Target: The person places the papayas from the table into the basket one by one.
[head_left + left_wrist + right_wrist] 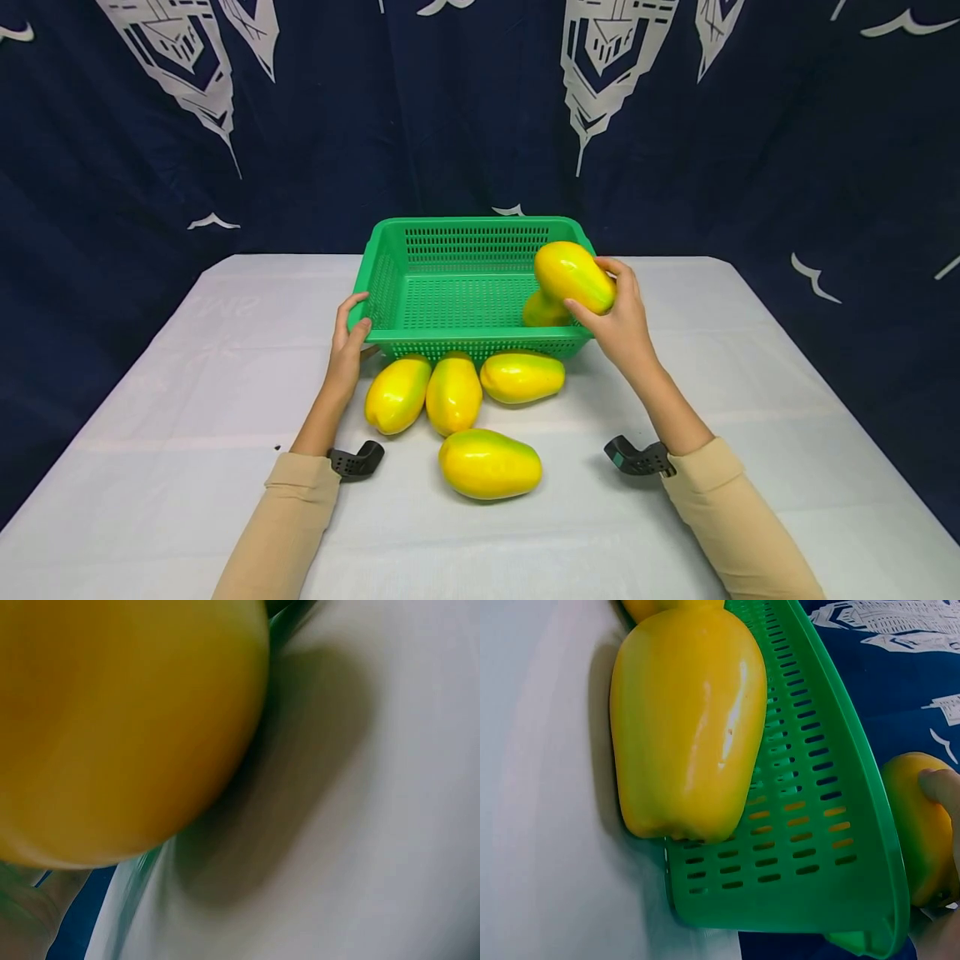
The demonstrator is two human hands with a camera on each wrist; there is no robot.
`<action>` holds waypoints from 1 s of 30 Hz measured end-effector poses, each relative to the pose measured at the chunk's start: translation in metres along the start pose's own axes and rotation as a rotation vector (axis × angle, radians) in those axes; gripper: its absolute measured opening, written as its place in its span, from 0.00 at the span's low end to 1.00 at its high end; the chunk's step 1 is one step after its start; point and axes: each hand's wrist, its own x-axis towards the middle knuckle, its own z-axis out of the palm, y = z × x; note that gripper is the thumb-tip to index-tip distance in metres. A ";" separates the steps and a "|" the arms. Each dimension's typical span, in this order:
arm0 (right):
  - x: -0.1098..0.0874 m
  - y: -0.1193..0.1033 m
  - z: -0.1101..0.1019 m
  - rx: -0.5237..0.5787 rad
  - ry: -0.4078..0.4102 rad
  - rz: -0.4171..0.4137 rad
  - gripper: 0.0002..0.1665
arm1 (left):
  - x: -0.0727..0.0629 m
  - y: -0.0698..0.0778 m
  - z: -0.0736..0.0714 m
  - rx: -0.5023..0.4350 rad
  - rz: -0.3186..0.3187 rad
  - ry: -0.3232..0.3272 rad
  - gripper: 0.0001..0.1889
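A green plastic basket (480, 333) with slotted walls stands toward the far side of the table. My left hand (345, 354) grips its left rim near the front corner, thumb on the rim. In my right hand (624, 325) is a yellow-green papaya (576, 277), held between thumb and fingers over the basket's right end; the right wrist view shows this papaya (919, 825) beyond the rim. Beneath it, another papaya (543, 311) lies inside the basket, partly covered. A large papaya (112, 727) fills much of the left wrist view.
Along the basket's front wall lie three papayas, a left one (397, 396), a middle one (454, 396) and a right one (522, 377). One more papaya (490, 465) lies nearer on the white tablecloth (187, 467). A dark blue patterned curtain (480, 108) hangs behind the table.
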 end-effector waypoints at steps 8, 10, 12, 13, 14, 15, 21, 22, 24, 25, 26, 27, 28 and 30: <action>-0.001 -0.001 0.004 -0.034 -0.070 -0.033 0.40 | 0.005 -0.007 -0.002 -0.012 -0.001 0.000 0.26; -0.001 -0.001 0.006 -0.061 -0.097 -0.053 0.40 | 0.009 -0.015 -0.004 -0.018 0.000 0.002 0.26; 0.000 -0.003 0.010 -0.093 -0.121 -0.064 0.39 | 0.012 -0.022 -0.005 -0.022 0.001 0.008 0.25; 0.000 -0.004 0.011 -0.108 -0.131 -0.062 0.39 | 0.013 -0.025 -0.006 -0.022 0.002 0.011 0.25; 0.000 -0.004 0.013 -0.121 -0.138 -0.058 0.39 | 0.013 -0.026 -0.006 -0.020 0.005 0.012 0.25; 0.000 -0.005 0.015 -0.134 -0.144 -0.054 0.39 | 0.014 -0.028 -0.006 -0.018 0.007 0.013 0.25; 0.001 -0.010 0.022 -0.251 -0.205 -0.088 0.36 | 0.014 -0.029 -0.006 -0.018 0.011 0.014 0.25; 0.001 -0.010 0.023 -0.272 -0.219 -0.098 0.35 | 0.013 -0.028 -0.005 -0.018 0.011 0.014 0.25; 0.001 -0.012 0.024 -0.309 -0.245 -0.108 0.34 | 0.014 -0.028 -0.005 -0.019 0.010 0.013 0.25; 0.001 -0.012 0.025 -0.319 -0.258 -0.103 0.34 | 0.014 -0.028 -0.005 -0.021 0.009 0.013 0.25; 0.001 -0.013 0.025 -0.327 -0.268 -0.093 0.34 | 0.014 -0.028 -0.006 -0.023 0.007 0.012 0.25; 0.000 -0.014 0.025 -0.334 -0.280 -0.084 0.34 | 0.014 -0.028 -0.006 -0.026 0.004 0.012 0.25; 0.000 -0.015 0.025 -0.341 -0.290 -0.076 0.34 | 0.014 -0.028 -0.006 -0.029 0.001 0.010 0.25; -0.001 -0.016 0.026 -0.347 -0.309 -0.070 0.33 | 0.012 -0.024 -0.005 -0.031 -0.008 0.008 0.25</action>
